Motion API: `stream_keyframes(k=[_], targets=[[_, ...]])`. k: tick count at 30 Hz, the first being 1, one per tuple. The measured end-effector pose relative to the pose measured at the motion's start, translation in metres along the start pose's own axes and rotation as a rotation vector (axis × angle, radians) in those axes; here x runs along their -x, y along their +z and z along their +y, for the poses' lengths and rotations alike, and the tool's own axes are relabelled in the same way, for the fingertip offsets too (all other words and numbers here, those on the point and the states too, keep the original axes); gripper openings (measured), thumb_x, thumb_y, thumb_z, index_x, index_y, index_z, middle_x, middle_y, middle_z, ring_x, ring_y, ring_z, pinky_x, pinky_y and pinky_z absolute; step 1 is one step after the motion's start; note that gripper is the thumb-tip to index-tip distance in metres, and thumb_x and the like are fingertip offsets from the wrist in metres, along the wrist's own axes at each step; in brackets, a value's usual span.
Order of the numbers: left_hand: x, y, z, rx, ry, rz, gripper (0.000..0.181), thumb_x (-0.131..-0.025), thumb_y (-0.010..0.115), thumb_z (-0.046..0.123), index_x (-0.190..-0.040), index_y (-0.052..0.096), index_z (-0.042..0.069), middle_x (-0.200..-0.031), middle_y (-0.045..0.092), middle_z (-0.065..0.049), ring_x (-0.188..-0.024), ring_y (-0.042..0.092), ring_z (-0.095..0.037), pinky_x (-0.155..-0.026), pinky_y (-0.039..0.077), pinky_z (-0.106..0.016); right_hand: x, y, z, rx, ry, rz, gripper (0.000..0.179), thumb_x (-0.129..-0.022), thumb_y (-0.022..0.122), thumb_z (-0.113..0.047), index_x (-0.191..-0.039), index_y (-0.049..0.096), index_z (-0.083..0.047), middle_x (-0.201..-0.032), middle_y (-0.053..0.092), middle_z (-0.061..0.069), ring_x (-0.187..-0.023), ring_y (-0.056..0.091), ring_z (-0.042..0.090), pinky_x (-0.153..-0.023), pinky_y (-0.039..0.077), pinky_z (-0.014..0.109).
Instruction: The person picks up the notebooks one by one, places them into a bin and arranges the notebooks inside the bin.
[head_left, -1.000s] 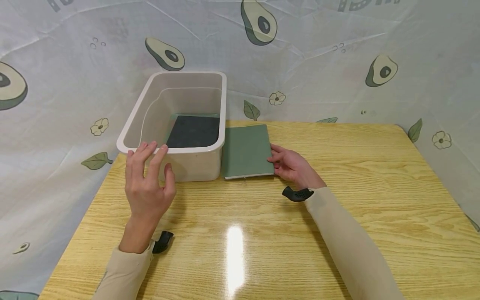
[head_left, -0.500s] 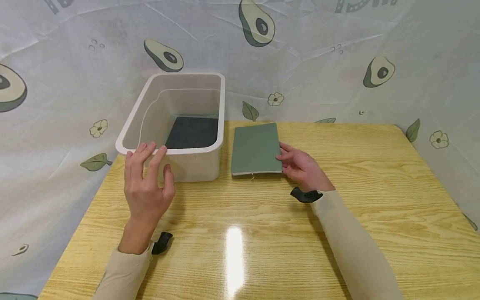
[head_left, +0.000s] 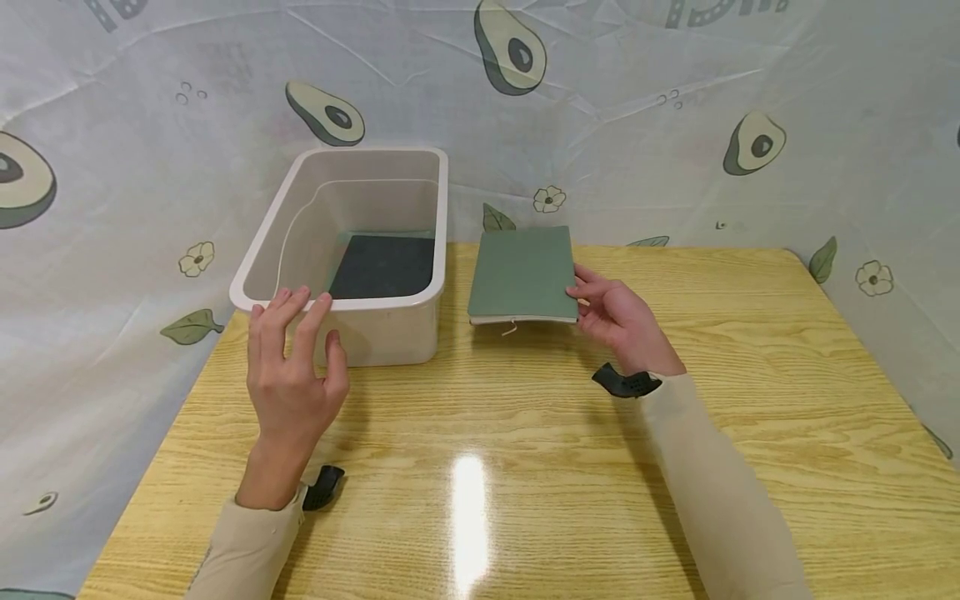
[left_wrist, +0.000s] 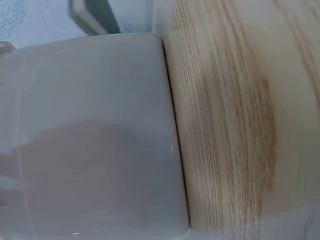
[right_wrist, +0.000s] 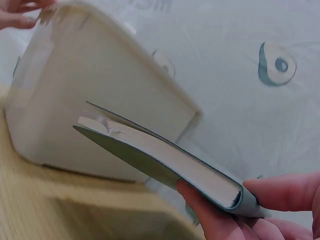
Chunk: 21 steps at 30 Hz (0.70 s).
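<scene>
My right hand (head_left: 621, 323) grips a green notebook (head_left: 523, 273) by its right edge, the spine side. In the right wrist view the thumb (right_wrist: 282, 192) lies on the top cover and fingers support it from below. The notebook (right_wrist: 165, 155) is raised above the table, its cover slightly apart from the pages, with a thin ribbon hanging from the near edge. My left hand (head_left: 294, 375) rests its fingertips on the front rim of a white plastic bin (head_left: 386, 329), fingers spread. Inside the bin lies a dark flat item (head_left: 386, 265) on top of something green.
The wooden table (head_left: 540, 467) runs along a cloth backdrop (head_left: 637, 100) printed with avocados, leaves and flowers. The bin stands at the back left, just left of the notebook. A bright reflection shines on the table's front middle.
The notebook, held in my right hand, has moved right, away from the bin, and risen off the table. The left hand stays at the bin's rim.
</scene>
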<state>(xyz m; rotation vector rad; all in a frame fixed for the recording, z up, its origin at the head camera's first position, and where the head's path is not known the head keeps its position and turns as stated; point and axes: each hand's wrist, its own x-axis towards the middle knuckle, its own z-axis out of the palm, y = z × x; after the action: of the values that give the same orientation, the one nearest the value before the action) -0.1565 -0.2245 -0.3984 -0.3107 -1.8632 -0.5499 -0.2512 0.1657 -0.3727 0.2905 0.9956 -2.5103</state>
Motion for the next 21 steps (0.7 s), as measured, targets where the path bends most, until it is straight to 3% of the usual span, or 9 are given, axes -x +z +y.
stream_keyframes(k=[7,13,21], targets=[[0.000,-0.001,0.000,-0.001,-0.003,-0.017,0.039,-0.088,0.067,0.002,-0.127,0.072,0.003,-0.133,0.067,-0.025,-0.134,0.061,-0.044,-0.124,0.038,-0.061,0.013,0.022,-0.019,0.011,-0.044,-0.009,0.071,-0.108,0.042,0.005,-0.170,0.025,-0.025,-0.163,0.040,-0.003,-0.119,0.060,0.018,-0.083,0.063,0.029],[0.000,-0.002,0.000,-0.010,-0.001,-0.024,0.039,-0.089,0.067,0.003,-0.128,0.071,0.003,-0.134,0.067,-0.024,-0.134,0.060,-0.044,-0.125,0.037,-0.059,0.025,0.042,-0.033,0.052,-0.079,-0.040,0.070,-0.109,0.039,0.002,-0.170,0.022,-0.027,-0.177,0.021,-0.007,-0.144,0.040,0.016,-0.090,0.059,0.027],[-0.001,-0.002,0.001,-0.002,0.001,-0.011,0.038,-0.089,0.067,0.002,-0.127,0.072,0.002,-0.133,0.067,-0.025,-0.133,0.061,-0.044,-0.125,0.037,-0.058,0.038,0.063,-0.047,-0.007,-0.125,-0.086,0.072,-0.106,0.044,0.008,-0.169,0.028,-0.023,-0.170,0.037,-0.003,-0.130,0.058,0.021,-0.090,0.063,0.035]])
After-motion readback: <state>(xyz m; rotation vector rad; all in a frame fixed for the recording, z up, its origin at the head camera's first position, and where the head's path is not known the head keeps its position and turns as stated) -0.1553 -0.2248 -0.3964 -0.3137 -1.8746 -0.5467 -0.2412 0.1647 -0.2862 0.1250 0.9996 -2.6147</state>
